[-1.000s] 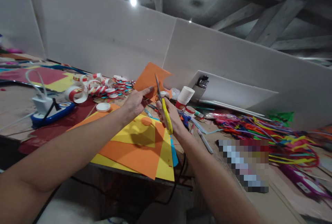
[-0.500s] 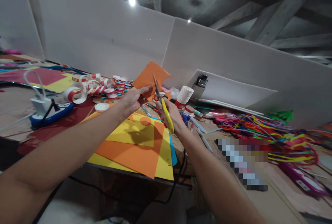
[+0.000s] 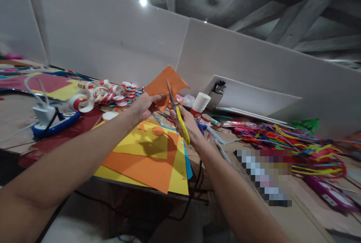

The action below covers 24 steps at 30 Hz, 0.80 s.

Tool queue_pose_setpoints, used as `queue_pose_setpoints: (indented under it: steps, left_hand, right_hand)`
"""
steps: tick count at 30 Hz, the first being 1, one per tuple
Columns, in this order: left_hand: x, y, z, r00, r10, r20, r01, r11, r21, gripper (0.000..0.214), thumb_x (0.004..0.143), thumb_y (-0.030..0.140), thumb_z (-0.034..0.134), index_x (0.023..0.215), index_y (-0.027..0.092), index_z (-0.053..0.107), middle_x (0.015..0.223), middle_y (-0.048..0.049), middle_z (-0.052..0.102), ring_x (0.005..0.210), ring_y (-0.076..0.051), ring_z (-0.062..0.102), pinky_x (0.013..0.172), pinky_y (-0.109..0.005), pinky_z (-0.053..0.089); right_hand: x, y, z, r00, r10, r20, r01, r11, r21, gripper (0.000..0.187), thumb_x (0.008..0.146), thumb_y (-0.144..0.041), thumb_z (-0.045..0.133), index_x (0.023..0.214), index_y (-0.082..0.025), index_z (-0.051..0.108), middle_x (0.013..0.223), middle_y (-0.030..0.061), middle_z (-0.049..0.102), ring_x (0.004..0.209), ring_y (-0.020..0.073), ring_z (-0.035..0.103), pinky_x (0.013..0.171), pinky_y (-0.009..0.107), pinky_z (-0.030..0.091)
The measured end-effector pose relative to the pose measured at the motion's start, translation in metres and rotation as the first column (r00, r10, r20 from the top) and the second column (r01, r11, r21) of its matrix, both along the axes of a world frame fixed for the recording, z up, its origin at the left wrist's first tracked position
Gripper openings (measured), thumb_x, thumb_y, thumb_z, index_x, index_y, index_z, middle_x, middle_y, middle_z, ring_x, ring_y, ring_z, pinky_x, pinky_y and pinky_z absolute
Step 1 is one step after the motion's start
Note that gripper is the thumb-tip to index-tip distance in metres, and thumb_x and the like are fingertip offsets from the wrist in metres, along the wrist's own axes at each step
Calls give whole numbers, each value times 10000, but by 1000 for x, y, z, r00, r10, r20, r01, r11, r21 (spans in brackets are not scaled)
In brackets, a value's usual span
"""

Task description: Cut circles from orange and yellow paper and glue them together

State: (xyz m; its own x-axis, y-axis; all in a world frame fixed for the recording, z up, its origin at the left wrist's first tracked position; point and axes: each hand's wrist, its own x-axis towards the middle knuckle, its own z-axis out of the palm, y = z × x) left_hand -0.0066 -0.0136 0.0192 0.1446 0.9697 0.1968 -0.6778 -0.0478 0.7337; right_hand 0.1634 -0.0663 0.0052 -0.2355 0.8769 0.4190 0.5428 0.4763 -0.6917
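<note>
My left hand [image 3: 145,107] pinches a piece of orange paper [image 3: 163,81], thumb on top, raised above the table. Yellow-handled scissors [image 3: 182,124] are in my right hand [image 3: 187,121]. Their blades point up and away, lying against the orange paper near its right part; whether the blades are apart is hard to tell. Below both hands lies a stack of sheets, with a yellow sheet [image 3: 141,147] over an orange sheet [image 3: 146,169]. A round orange cutout [image 3: 158,131] rests on the yellow sheet.
Cut paper-cup rings [image 3: 81,102] are heaped at the left, beside a blue power strip [image 3: 56,124]. Stacked paper cups [image 3: 200,104] and a dark bottle [image 3: 216,94] stand behind my right hand. Colourful pipe cleaners [image 3: 282,138] spread at the right. A white board [image 3: 113,40] closes off the back.
The orange paper has shifted and turned slightly to the right against the scissors. Both hands stay almost in the same place, still gripping the paper and the scissors.
</note>
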Motion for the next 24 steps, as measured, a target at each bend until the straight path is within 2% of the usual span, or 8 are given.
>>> queue_pose_setpoints:
  steps: [7, 14, 20, 24]
  left_hand:
    - [-8, 10, -4, 998, -24, -62, 27, 998, 50, 518, 657, 31, 786, 1149, 173, 706, 921, -55, 778, 826, -200, 733, 742, -304, 591]
    - [-10, 9, -1, 996, -37, -77, 43, 997, 69, 526, 684, 10, 756, 1182, 167, 697, 980, -78, 781, 875, -212, 738, 786, -322, 598]
    - [-13, 8, 1, 994, -45, -97, 47, 999, 18, 486, 640, 27, 796, 1098, 169, 720, 959, -76, 776, 833, -197, 735, 731, -290, 597]
    - [-17, 10, 1, 988, -62, -142, 72, 995, 65, 377, 633, 32, 797, 986, 142, 728, 973, -89, 773, 821, -193, 728, 738, -296, 599]
  right_hand:
    - [2, -3, 4, 999, 8, 41, -9, 1000, 19, 426, 897, -632, 507, 810, -216, 472, 692, -43, 439, 639, 113, 388, 603, 257, 303]
    - [3, -4, 5, 998, -5, 58, 5, 1000, 5, 456, 894, -647, 492, 766, -211, 454, 662, -49, 428, 614, 107, 391, 592, 258, 293]
    - [3, -3, 5, 999, 0, 36, 2, 999, -54, 475, 864, -673, 522, 763, -213, 457, 654, -43, 439, 601, 107, 400, 560, 243, 304]
    - [4, -5, 7, 999, 6, 39, -3, 997, -80, 464, 859, -665, 540, 777, -213, 476, 651, -35, 464, 584, 110, 411, 532, 238, 307]
